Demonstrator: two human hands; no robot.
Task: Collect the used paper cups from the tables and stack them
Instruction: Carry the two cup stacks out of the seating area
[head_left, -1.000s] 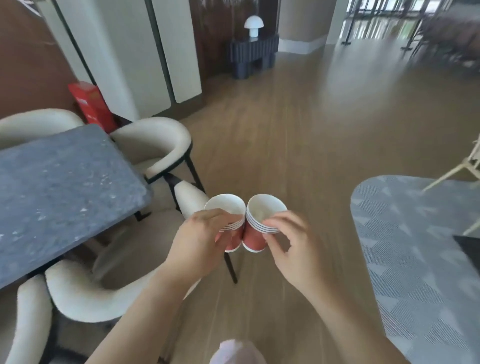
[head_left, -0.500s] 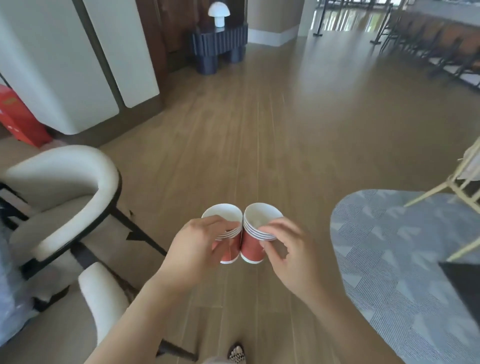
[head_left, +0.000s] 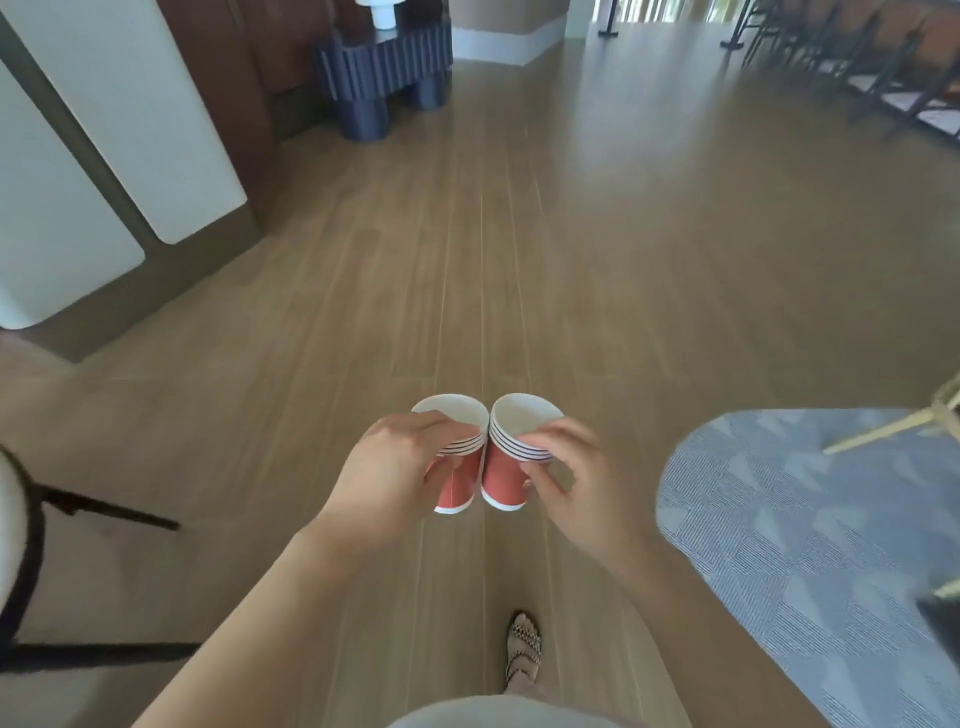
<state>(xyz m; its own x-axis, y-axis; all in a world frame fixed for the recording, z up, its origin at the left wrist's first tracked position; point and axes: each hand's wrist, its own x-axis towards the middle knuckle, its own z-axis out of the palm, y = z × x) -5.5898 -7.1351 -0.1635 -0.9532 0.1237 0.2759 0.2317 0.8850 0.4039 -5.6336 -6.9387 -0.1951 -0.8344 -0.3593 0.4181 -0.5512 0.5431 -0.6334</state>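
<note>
Head view: two stacks of red paper cups, held side by side in mid-air over the floor at centre frame. Left stack (head_left: 460, 486) and right stack (head_left: 506, 475) have white insides and white base bands, with several nested rims showing on each. The rims touch where the stacks meet, and both stacks tilt slightly outward.

The left hand (head_left: 387, 478) wraps the left stack with fingers curled over the rim. The right hand (head_left: 576, 491) pinches the right stack at the rim, thumb low on the wall.

The wood plank floor (head_left: 519, 234) runs ahead, with a grey patterned rug (head_left: 810, 519) to the right. White wall panels (head_left: 130, 114) are on the left and a dark ribbed side table (head_left: 384, 67) is at the back. A sandalled foot (head_left: 524, 649) is below the hands.

The chair (head_left: 15, 545) is cut off at the left edge. The dark chairs (head_left: 883, 62) at top right are blurred. The exact cup count is unclear because fingers cover part of the rims.
</note>
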